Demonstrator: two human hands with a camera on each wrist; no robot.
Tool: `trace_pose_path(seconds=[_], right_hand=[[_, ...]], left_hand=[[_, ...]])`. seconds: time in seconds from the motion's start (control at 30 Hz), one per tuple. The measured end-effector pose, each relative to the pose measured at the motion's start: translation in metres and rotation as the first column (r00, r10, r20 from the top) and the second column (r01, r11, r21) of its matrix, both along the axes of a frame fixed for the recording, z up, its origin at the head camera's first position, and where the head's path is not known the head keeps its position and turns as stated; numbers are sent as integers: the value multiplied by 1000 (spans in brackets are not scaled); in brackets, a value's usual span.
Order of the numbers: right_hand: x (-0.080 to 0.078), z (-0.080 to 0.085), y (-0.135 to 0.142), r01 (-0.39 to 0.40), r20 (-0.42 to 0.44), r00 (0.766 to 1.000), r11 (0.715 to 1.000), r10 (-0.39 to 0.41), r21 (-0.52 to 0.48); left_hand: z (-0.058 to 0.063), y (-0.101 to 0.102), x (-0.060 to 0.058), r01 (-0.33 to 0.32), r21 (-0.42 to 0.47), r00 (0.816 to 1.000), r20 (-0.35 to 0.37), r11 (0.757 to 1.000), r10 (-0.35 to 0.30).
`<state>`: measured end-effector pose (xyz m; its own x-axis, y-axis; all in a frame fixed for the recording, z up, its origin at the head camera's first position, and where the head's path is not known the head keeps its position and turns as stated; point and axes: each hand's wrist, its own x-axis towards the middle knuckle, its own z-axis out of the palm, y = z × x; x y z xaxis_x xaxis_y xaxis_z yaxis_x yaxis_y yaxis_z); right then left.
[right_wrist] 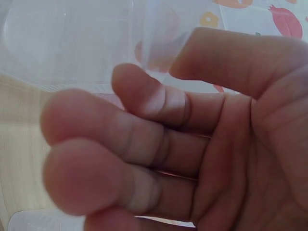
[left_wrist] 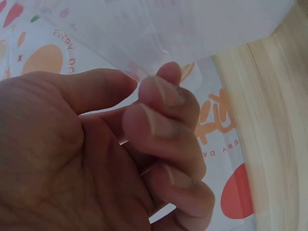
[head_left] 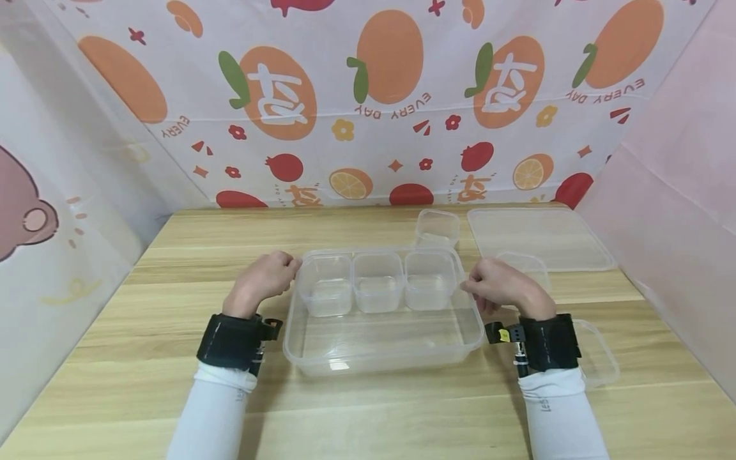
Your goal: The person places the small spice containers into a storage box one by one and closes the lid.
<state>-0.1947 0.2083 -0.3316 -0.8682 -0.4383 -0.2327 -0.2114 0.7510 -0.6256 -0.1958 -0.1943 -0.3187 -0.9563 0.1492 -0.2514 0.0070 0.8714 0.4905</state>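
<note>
A large clear plastic container (head_left: 379,358) lies in front of me on the table. Three small clear square cups (head_left: 326,291) stand in a row along its far side. At the container's far left corner, my left hand (head_left: 264,281) pinches the rim between thumb and curled fingers (left_wrist: 161,94). On the opposite side, my right hand (head_left: 503,284) holds the right rim, its thumb and index finger (right_wrist: 139,91) around the wall. Part of that rim is hidden by the hand.
Behind the container stands another small clear cup (head_left: 438,227). A large flat clear lid (head_left: 543,236) lies at the back right. One more clear cup (head_left: 529,265) is partly behind my right hand, and a clear lid-like piece (head_left: 600,358) lies beside my right wrist.
</note>
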Motion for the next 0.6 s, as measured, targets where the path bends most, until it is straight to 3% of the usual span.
trace_pose_path(seconds=[0.37, 0.6], right_hand=[[0, 5, -1, 22, 31, 999, 1000, -23, 6], [1, 4, -1, 10, 31, 999, 1000, -10, -10]], left_hand=[[-8, 3, -6, 13, 39, 997, -76, 999, -10], [-14, 2, -5, 67, -33, 988, -138, 997, -71]])
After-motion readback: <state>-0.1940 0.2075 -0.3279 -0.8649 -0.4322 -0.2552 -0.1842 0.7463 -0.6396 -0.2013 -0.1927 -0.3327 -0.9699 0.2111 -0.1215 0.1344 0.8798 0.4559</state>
